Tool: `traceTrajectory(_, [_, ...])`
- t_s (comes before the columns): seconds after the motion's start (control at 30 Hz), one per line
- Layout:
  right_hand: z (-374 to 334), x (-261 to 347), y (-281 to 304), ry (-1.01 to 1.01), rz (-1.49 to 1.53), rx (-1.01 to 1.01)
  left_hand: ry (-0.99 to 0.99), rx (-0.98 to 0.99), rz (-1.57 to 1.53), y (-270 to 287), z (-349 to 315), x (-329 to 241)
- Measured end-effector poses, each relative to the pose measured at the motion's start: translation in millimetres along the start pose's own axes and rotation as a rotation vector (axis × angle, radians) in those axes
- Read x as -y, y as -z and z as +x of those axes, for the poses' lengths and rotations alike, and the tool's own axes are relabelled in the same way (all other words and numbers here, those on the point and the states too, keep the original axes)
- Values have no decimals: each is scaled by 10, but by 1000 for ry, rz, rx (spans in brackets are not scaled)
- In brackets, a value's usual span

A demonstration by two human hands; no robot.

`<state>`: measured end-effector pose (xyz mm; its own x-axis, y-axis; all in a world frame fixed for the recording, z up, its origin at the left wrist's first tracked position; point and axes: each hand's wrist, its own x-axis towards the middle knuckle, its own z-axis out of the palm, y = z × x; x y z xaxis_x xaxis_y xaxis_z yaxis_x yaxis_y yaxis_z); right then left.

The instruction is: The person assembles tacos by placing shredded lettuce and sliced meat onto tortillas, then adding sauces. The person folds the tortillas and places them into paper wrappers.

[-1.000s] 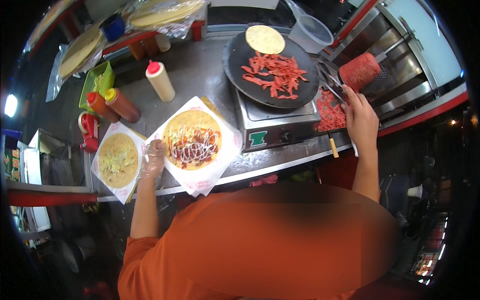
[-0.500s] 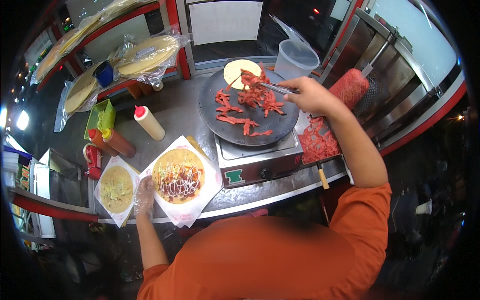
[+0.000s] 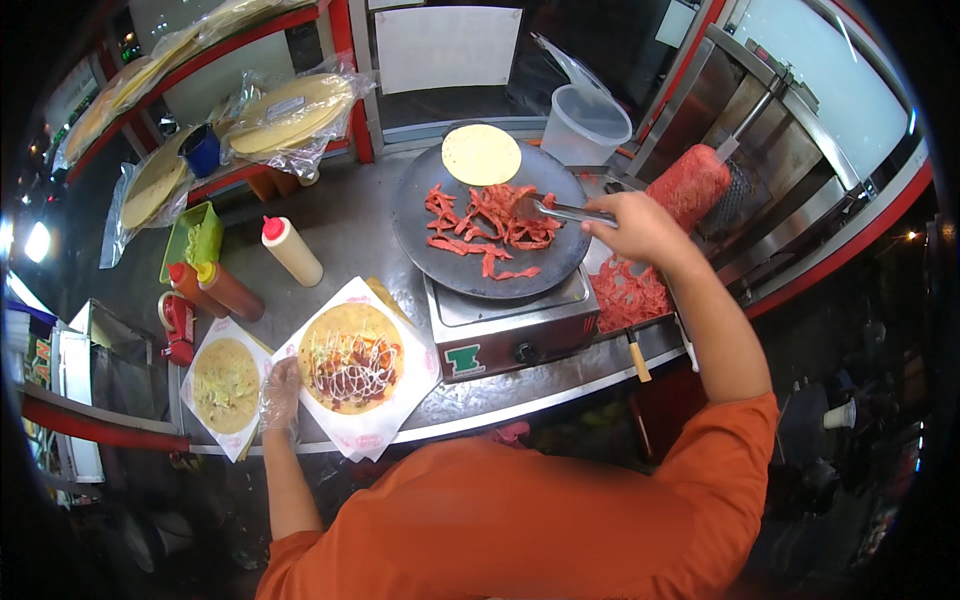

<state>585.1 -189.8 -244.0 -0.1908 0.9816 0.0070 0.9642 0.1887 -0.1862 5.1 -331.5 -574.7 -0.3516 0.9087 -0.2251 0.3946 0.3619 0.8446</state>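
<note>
My right hand (image 3: 640, 228) is closed round metal tongs (image 3: 570, 212), whose tips are down in the shredded red meat (image 3: 500, 215) on a round black griddle (image 3: 450, 265). A plain tortilla (image 3: 482, 155) lies at the griddle's far side. My left hand (image 3: 279, 392), in a clear plastic glove, is at the left edge of a white paper sheet (image 3: 358, 435). On that sheet is a tortilla topped with meat and white sauce (image 3: 352, 360). Left of the hand, a second tortilla with shredded greens (image 3: 225, 385) lies on paper. The glove blurs my left fingers.
A vertical meat spit (image 3: 690, 185) stands at right, above a tray of meat shavings (image 3: 632, 295) with a wooden-handled tool (image 3: 639, 360). Sauce bottles (image 3: 292, 252) and a green container (image 3: 195, 240) stand at left. Bagged tortillas (image 3: 293, 112) fill shelves. A clear bucket (image 3: 588, 122) stands behind.
The tongs have come down from near the tortilla into the meat, and the lifted meat is back on the griddle. The tortilla is uncovered. My left hand keeps its place beside the paper.
</note>
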Motion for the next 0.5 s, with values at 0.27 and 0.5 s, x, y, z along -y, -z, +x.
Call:
traceTrajectory(0.27, [91, 610, 518, 40, -449, 217, -319, -2, -339, -84, -19, 135])
traceTrajectory(0.5, [664, 1037, 32, -217, 336, 228, -1141, -26, 274, 75, -52, -142])
